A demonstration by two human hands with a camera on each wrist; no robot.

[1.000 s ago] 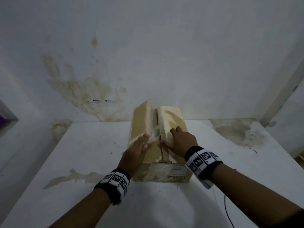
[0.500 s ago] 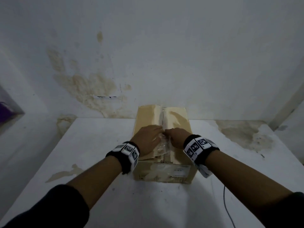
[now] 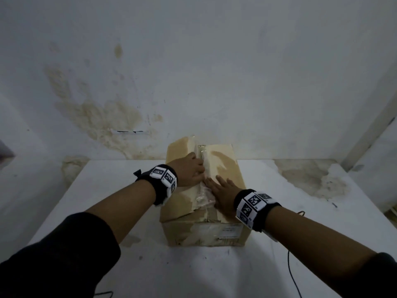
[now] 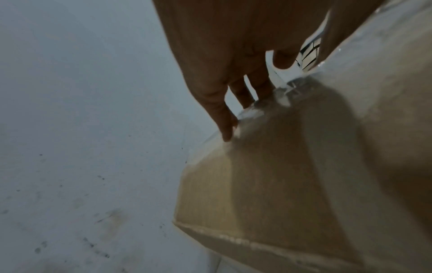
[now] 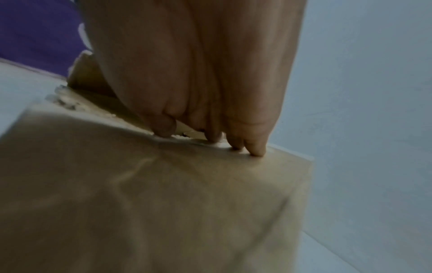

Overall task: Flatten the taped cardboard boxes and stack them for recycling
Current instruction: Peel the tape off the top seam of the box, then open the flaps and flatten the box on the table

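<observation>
A brown cardboard box (image 3: 204, 231) stands on the white table (image 3: 107, 211), its short labelled end facing me. Clear tape (image 3: 203, 196) lies crumpled and half peeled along the top seam. My left hand (image 3: 189, 172) is at the middle of the seam; its fingers (image 4: 224, 129) hook over the taped edge of the left flap (image 4: 280, 184), which stands slightly raised at its far end. My right hand (image 3: 223, 194) lies flat on the right flap, nearer to me, with its fingertips (image 5: 256, 151) pressing on the cardboard (image 5: 163, 203).
A stained white wall rises right behind the box. A black cable (image 3: 292, 274) runs across the table at the near right, and another bit of cable (image 3: 103, 294) shows at the bottom edge. Something purple (image 5: 35, 27) sits off to the left.
My left hand has let the loose tape drop and moved farther along the seam onto the left flap's edge. My right hand has drawn back toward me and spread flat on the right flap.
</observation>
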